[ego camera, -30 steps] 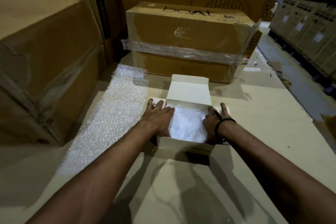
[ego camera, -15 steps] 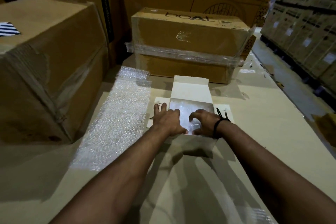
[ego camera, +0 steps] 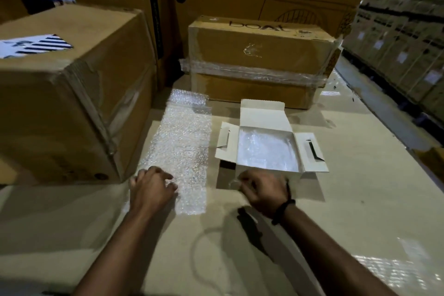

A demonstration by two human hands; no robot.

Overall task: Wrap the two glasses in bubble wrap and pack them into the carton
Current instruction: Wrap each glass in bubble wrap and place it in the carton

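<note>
Hands are leaving the carton [ego camera: 263, 115], bundle [ego camera: 266, 151] packed: left hand [ego camera: 152, 187] resting loose on the centre-left wrap [ego camera: 182, 137], right hand [ego camera: 263, 190] curled, grasp unclear.

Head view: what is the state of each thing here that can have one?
carton: open, back flap up, side flaps spread out.
wrapped bundle: lying inside the carton.
bubble wrap sheet: lying flat, left of the carton.
left hand: fingers loosely curled, resting on the sheet's near end.
right hand: fingers curled before the carton; whether it holds anything is unclear.
taped box: shut, banded with clear film.
</note>
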